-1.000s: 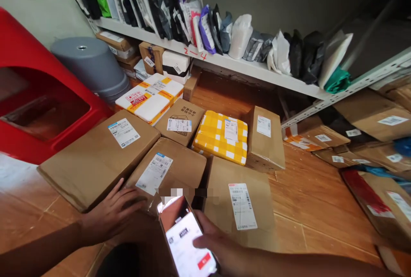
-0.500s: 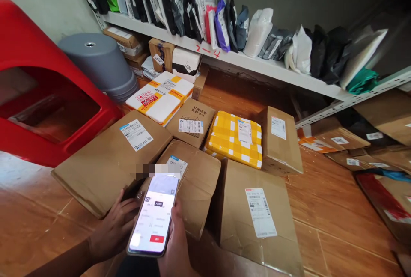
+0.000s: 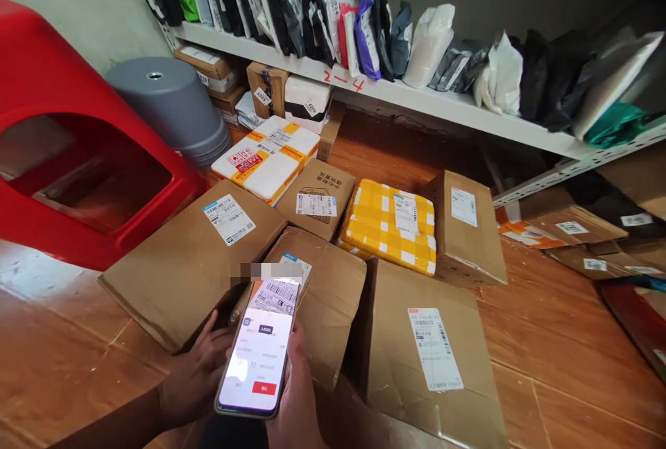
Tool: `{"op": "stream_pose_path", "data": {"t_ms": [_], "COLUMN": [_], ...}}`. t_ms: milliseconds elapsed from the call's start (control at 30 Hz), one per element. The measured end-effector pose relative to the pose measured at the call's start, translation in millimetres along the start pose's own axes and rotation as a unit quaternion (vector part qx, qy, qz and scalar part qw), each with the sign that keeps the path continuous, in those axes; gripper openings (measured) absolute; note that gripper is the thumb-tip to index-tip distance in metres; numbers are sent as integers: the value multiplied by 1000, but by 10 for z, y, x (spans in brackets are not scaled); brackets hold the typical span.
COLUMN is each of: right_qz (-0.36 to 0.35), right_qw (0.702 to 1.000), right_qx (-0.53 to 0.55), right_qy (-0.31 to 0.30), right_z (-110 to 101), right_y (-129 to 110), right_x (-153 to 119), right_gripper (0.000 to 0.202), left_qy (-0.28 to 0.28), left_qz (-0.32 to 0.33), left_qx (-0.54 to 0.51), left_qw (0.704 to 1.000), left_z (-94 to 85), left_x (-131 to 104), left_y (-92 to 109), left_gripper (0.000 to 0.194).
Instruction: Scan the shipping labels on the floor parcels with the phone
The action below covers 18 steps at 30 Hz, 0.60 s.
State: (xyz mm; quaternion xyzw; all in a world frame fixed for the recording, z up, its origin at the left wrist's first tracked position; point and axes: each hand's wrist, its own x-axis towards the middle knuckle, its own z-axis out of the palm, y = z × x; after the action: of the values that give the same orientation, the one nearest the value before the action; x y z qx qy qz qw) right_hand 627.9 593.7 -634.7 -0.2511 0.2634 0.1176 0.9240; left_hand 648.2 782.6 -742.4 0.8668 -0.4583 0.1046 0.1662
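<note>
My right hand point(image 3: 296, 400) is wrapped round a smartphone point(image 3: 254, 359). Its lit screen has a barcode label image at the top and a red button near the bottom. The phone is held over the near end of a cardboard box point(image 3: 327, 303), covering part of that box's shipping label. My left hand point(image 3: 200, 373) lies beside the phone, against the box's left side, with fingers stretched out and their tips partly hidden behind the phone. Close to its fingertips is the corner of a larger cardboard box point(image 3: 177, 275).
Around these are a labelled carton point(image 3: 385, 366), a yellow checked parcel point(image 3: 364, 220), a white taped box point(image 3: 250, 182) and a small brown box point(image 3: 317, 182). A red plastic stool point(image 3: 177, 220) and grey stool point(image 3: 161, 98) stand left. Bagged parcels line a white shelf point(image 3: 395, 91) behind.
The view has shifted slightly, so everything sits a little further right. On the phone screen, a barcode label now appears at the top. Both hands keep their places.
</note>
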Motion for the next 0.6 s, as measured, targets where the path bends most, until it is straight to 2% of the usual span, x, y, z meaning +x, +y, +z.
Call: {"op": "stream_pose_path", "data": {"t_ms": [133, 367, 467, 600], "right_qz": [2, -6, -6, -2], "right_qw": [1000, 1000, 1000, 1000], "right_qx": [14, 15, 15, 3], "right_qy": [3, 1, -6, 12], "right_z": [25, 25, 26, 35], "right_y": [-30, -85, -103, -113], "right_x": [-10, -30, -37, -51], "right_gripper": [89, 80, 85, 93], "left_qy": [12, -9, -7, -22], "left_qz": [-3, -16, 4, 0], "left_qx": [5, 12, 15, 4], "left_qw": [1000, 1000, 1000, 1000], "left_z": [-45, -67, -56, -35], "left_x": [42, 106, 98, 82], "left_y": [60, 118, 109, 107], "left_gripper": [59, 63, 65, 60]}}
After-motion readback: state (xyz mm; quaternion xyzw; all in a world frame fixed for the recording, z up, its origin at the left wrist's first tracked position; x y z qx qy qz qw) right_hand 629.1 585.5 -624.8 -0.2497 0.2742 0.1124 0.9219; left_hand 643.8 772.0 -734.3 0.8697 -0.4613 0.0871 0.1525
